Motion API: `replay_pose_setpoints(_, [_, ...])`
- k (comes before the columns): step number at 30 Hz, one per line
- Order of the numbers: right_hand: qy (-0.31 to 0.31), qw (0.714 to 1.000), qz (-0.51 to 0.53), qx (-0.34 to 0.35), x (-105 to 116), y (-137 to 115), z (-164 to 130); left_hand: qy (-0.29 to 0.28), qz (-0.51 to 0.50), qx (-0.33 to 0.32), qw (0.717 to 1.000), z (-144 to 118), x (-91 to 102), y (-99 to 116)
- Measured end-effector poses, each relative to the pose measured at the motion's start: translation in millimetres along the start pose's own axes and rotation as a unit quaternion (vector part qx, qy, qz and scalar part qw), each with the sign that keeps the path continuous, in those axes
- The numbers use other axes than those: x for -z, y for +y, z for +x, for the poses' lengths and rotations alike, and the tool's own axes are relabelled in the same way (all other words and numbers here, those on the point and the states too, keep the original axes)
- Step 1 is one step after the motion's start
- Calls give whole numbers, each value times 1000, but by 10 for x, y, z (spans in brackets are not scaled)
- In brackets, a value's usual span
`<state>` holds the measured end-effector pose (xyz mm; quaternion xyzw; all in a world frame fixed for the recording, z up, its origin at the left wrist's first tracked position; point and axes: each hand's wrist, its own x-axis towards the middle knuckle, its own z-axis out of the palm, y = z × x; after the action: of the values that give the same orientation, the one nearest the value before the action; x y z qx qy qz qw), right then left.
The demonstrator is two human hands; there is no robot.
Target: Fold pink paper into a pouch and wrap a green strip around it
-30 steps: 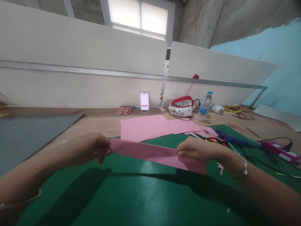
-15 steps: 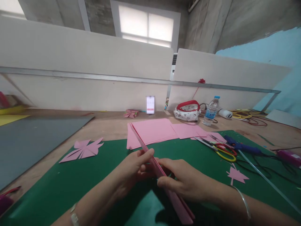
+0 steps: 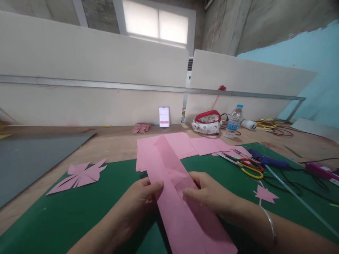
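Observation:
A long, creased sheet of pink paper (image 3: pixel 176 197) is stretched between my two hands above the green mat, its face turned up toward me. My left hand (image 3: pixel 140 197) pinches its left edge, thumb on top. On the opposite edge, my right hand (image 3: pixel 209 192) grips the paper between thumb and fingers. A cut pink paper shape with pointed petals (image 3: pixel 82 174) lies to the left on the mat. Behind the held sheet rests a stack of pink paper (image 3: pixel 144 151), partly covered by it.
On the green mat (image 3: pixel 92 218) at right lie scissors (image 3: pixel 251 171), a blue glue gun (image 3: pixel 270 160) and a small pink cutout (image 3: pixel 265 194). Farther back stand a phone (image 3: pixel 164 116), a white-and-red pouch (image 3: pixel 207 125) and a water bottle (image 3: pixel 233 121). A grey board (image 3: pixel 34 155) lies left.
The pink paper was edge-on and folded narrow; now it is opened out with its broad face showing. My hands have moved apart to its two sides. The view has shifted slightly.

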<state>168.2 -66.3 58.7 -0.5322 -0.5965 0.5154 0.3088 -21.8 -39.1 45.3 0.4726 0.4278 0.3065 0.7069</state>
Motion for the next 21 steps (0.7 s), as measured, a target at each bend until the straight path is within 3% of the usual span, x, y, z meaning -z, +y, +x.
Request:
replay_pose_setpoints(3, [-31,993,108,-25,-16,18,8,5,18,-19,1000,-32,3,10])
replay_pose_setpoints(6, [-12,991,130,-13,-12,59,34,4,66,-36,997,-36,-7,27])
replay_pose_setpoints(8, [18,998,60,3,10,95,53,17,130,-44,990,-2,13,25])
replay_pose_setpoints(11, [48,986,-159,35,48,138,63,82,268,-63,958,78,80,-20])
replay_pose_setpoints(15, [27,898,-437,41,91,150,47,168,434,-137,875,129,156,-130])
replay_pose_setpoints(17, [1,858,-509,74,145,146,37,141,493,-191,837,102,167,-183])
replay_pose_setpoints(21, [-66,776,-585,225,315,136,17,12,563,-244,790,-49,121,-216])
